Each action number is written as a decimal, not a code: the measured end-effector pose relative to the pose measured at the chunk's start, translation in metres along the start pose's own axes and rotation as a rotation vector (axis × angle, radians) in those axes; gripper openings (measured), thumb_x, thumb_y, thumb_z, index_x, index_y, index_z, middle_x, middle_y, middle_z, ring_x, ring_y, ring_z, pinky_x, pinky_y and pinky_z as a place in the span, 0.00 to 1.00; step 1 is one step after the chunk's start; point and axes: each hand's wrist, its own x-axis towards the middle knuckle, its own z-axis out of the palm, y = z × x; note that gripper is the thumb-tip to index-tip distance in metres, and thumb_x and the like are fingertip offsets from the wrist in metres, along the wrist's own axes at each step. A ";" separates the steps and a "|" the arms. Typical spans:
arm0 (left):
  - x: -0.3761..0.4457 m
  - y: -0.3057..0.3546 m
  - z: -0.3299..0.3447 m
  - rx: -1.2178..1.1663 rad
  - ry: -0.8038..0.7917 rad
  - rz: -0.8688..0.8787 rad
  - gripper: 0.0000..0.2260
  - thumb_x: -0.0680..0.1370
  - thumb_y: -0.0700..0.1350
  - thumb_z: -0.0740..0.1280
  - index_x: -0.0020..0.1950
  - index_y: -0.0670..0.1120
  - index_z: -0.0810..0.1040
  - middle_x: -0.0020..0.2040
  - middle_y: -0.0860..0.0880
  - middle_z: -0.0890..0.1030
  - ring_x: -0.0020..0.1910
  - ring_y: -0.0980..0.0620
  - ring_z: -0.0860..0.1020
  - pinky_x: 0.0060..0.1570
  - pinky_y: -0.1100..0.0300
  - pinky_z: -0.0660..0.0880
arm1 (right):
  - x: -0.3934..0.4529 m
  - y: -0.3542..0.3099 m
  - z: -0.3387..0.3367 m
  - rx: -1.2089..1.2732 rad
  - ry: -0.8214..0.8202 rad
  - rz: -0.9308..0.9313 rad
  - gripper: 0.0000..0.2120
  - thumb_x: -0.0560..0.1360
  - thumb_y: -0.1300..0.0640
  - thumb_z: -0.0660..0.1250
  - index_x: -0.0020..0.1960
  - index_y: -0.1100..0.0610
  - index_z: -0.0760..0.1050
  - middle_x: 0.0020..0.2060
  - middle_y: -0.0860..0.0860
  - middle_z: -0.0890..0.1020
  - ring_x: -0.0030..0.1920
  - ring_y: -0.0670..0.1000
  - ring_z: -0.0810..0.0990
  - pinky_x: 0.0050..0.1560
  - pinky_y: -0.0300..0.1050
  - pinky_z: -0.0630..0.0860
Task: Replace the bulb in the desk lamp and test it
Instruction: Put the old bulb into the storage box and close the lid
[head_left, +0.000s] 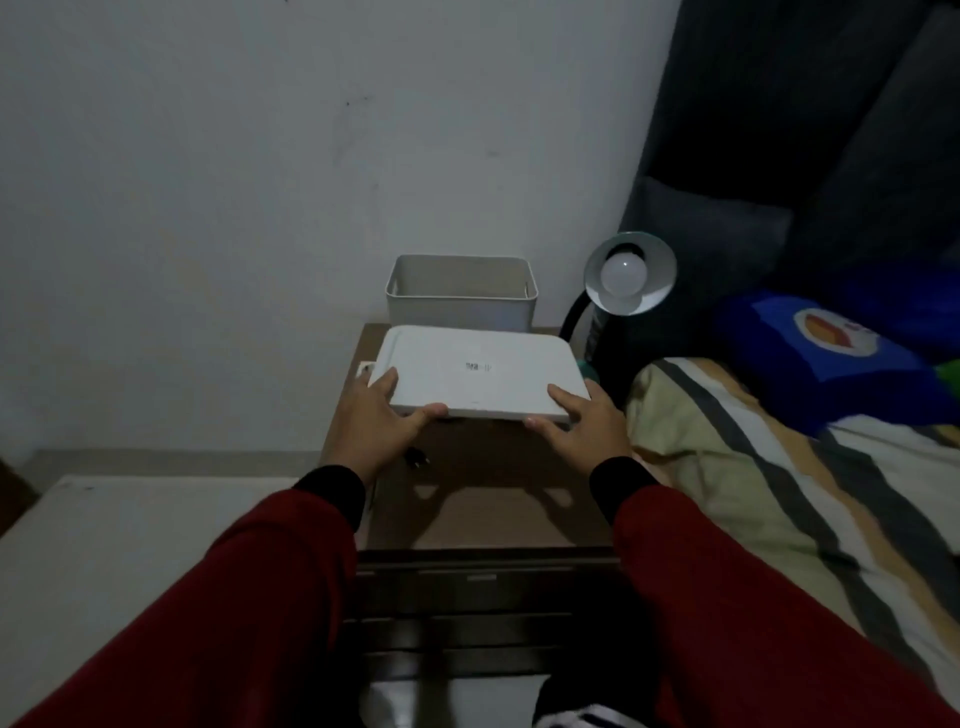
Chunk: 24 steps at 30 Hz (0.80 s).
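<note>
While both hands are gripping white lid (480, 374) by near corners, thumbs on top, left hand (379, 415) and right hand (584, 428) are holding it over bedside table (483, 499), before open white bin (461, 293). Desk lamp (631, 270) is standing right of bin; bulb (623, 274) sitting in shade, unlit. Bulb: likely light, smooth, fragile; grasping round globe gently advised. Black plug (418, 458) is lying loose on table.

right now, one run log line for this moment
stage: lid off white bin | left hand: holds white lid | right hand: holds lid | desk lamp: bulb fitted, unlit
</note>
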 end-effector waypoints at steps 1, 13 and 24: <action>-0.012 -0.004 0.004 0.005 -0.016 -0.019 0.38 0.68 0.60 0.72 0.71 0.40 0.67 0.70 0.40 0.69 0.70 0.42 0.68 0.70 0.50 0.66 | -0.011 0.005 0.002 -0.010 -0.014 0.017 0.27 0.70 0.48 0.73 0.66 0.57 0.74 0.70 0.57 0.68 0.69 0.56 0.68 0.69 0.40 0.63; -0.088 -0.035 0.042 0.050 -0.226 -0.167 0.39 0.69 0.61 0.71 0.72 0.38 0.66 0.71 0.38 0.68 0.70 0.42 0.67 0.70 0.53 0.64 | -0.068 0.058 0.030 -0.059 -0.254 0.191 0.31 0.67 0.47 0.75 0.66 0.55 0.74 0.69 0.56 0.72 0.69 0.55 0.70 0.72 0.45 0.64; -0.059 -0.026 0.048 0.481 -0.534 -0.181 0.26 0.75 0.59 0.64 0.58 0.36 0.77 0.60 0.39 0.79 0.59 0.43 0.77 0.54 0.56 0.73 | -0.037 0.052 0.034 -0.526 -0.627 0.171 0.25 0.74 0.47 0.67 0.66 0.61 0.72 0.66 0.56 0.74 0.66 0.56 0.72 0.66 0.48 0.71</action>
